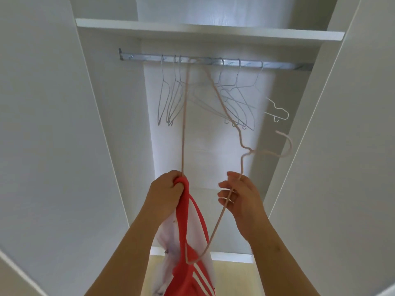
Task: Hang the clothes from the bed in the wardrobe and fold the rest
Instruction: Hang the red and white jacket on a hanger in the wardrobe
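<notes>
I stand at the open wardrobe. My left hand (pixel 166 190) grips the bunched top of a red garment (pixel 193 259) with white stripes and a white lining, which hangs down between my arms. My right hand (pixel 237 196) pinches a thin pink wire hanger (pixel 242 144). The hanger's hook points right, and its lower corner lies against the garment. One long pink side of the hanger runs up from my left hand toward the metal rail (pixel 213 61).
Several empty wire hangers (pixel 233 103) hang on the rail, some bunched at the left, some spread to the right. A white shelf (pixel 209 30) sits above the rail. White doors (pixel 42 124) stand open on both sides. Pale wooden floor (pixel 233 274) shows below.
</notes>
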Demonstrator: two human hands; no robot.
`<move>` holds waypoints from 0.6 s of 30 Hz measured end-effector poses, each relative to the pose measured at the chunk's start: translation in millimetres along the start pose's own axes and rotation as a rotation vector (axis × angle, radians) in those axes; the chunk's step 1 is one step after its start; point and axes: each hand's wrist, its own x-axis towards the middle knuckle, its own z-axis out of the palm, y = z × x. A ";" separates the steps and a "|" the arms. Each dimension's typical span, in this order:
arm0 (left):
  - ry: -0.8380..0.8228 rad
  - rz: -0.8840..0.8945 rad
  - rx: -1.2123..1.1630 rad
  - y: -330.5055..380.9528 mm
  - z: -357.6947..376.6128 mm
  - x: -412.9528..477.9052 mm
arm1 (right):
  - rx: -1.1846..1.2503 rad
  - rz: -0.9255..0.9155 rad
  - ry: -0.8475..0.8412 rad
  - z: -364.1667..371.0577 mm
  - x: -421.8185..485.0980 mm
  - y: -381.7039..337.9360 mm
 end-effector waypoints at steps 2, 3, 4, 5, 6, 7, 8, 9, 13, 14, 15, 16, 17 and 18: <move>-0.028 0.041 0.084 0.2 1.3 -1.9 | 0.154 -0.021 0.059 -4.5 -0.1 -4.1; -0.037 0.059 0.128 -0.2 1.6 -2.1 | 0.216 -0.026 0.091 -6.4 0.4 -6.3; -0.042 0.078 0.166 -1.1 1.7 -2.2 | 0.266 -0.026 0.127 -7.9 1.0 -8.6; -0.047 0.095 0.196 -2.4 1.7 -2.0 | 0.309 -0.026 0.166 -9.0 2.0 -10.9; -0.055 0.109 0.220 -3.7 1.8 -1.6 | 0.351 -0.027 0.206 -9.8 2.8 -12.9; -0.069 0.116 0.237 -4.8 2.3 -1.1 | 0.396 -0.028 0.239 -10.0 3.8 -14.5; -0.085 0.116 0.243 -5.9 2.8 -0.9 | 0.434 -0.029 0.259 -9.9 4.5 -15.5; -0.097 0.110 0.239 -7.1 3.3 -0.8 | 0.447 -0.034 0.265 -9.4 5.0 -15.9; 0.014 -0.057 0.136 -19.7 -3.3 2.2 | 0.343 -0.056 0.255 -8.8 4.9 -12.7; 0.061 -0.122 0.131 -23.6 -7.1 4.6 | 0.316 -0.054 0.258 -9.9 4.8 -11.0; 0.093 -0.180 0.142 -27.4 -11.3 7.8 | 0.296 -0.048 0.255 -10.9 4.7 -9.3; 0.112 -0.228 0.155 -30.6 -15.2 11.8 | 0.280 -0.040 0.250 -11.5 4.7 -7.8; 0.126 -0.269 0.163 -33.0 -18.8 15.8 | 0.268 -0.030 0.241 -11.4 5.1 -6.3; 0.141 -0.302 0.165 -34.7 -22.5 19.5 | 0.254 -0.021 0.229 -10.7 5.2 -4.7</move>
